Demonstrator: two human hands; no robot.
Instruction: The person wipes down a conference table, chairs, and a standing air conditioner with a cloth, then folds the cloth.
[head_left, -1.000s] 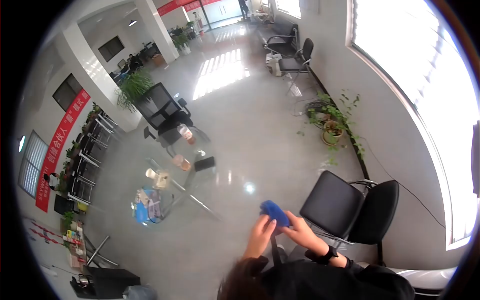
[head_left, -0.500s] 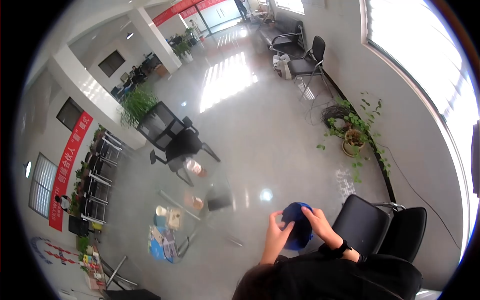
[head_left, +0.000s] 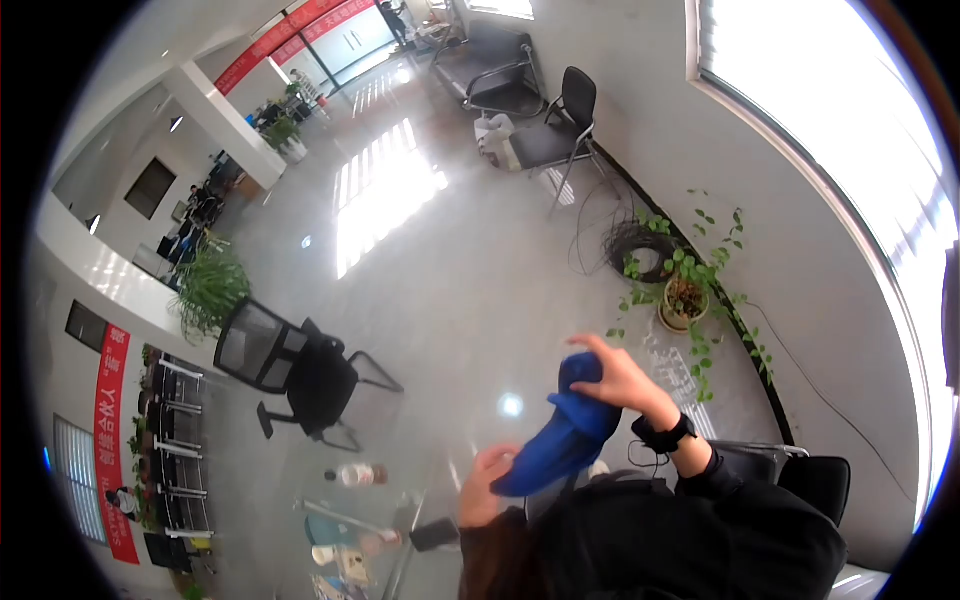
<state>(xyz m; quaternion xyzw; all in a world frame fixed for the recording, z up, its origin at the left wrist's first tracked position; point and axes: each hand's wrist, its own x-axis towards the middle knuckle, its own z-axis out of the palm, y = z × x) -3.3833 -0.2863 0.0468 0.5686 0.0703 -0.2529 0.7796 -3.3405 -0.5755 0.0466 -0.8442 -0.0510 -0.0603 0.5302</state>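
A blue cap-like cloth item (head_left: 565, 440) is held in front of my body, stretched at a slant between both hands. My left hand (head_left: 484, 487) grips its lower left end, with part of the fingers hidden by the cloth. My right hand (head_left: 625, 385) holds the upper right part between thumb and fingers, the index finger raised off it. A dark band is on my right wrist. Part of the item's underside is hidden.
A glass table holds a bottle (head_left: 357, 475), a paper cup (head_left: 324, 554) and a dark phone-like object (head_left: 434, 535). A black mesh chair (head_left: 322, 385) stands beyond it. On the right are a potted plant (head_left: 683, 304), coiled cable (head_left: 640, 252) and black chairs (head_left: 815, 485).
The blue item has turned and now looks longer, slanting down left. My left hand moved down and left; my right hand moved up. The view has shifted to the right.
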